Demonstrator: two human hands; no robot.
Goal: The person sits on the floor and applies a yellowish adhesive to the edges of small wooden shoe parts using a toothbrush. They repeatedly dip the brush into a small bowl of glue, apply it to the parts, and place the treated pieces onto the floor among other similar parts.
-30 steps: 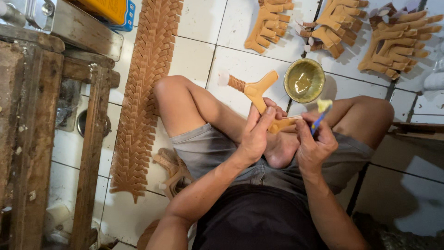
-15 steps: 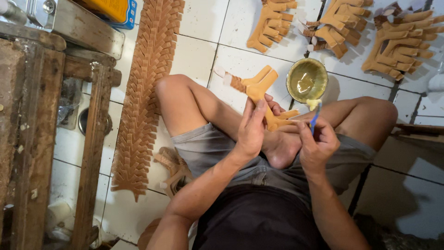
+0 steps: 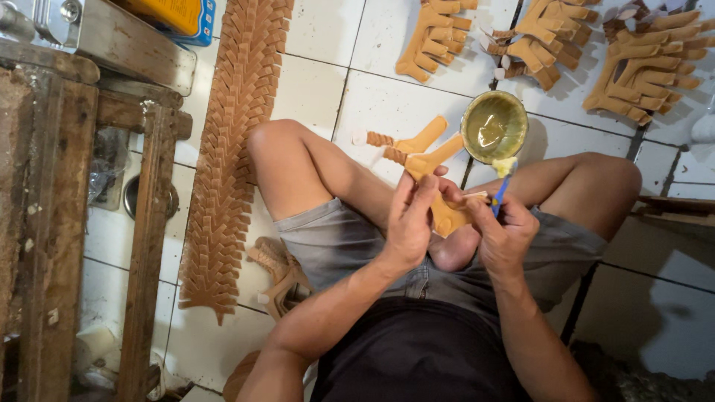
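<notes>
Tiles (image 3: 313,82) of glossy white cover the floor, bearing a long row of overlapped tan wooden pieces (image 3: 231,149) beside a rough timber frame (image 3: 45,223). Smaller heaps of matching pieces (image 3: 640,67) lie beyond the knees, near a round bowl (image 3: 494,126) of yellowish glue. Over the lap, the left hand (image 3: 412,223) has its fingers clamped around a smooth, forked wooden piece (image 3: 447,216), stem pointing toward the bowl. The right hand (image 3: 508,234) pinches a thin blue-handled brush (image 3: 500,190), its tip just beside the piece.
</notes>
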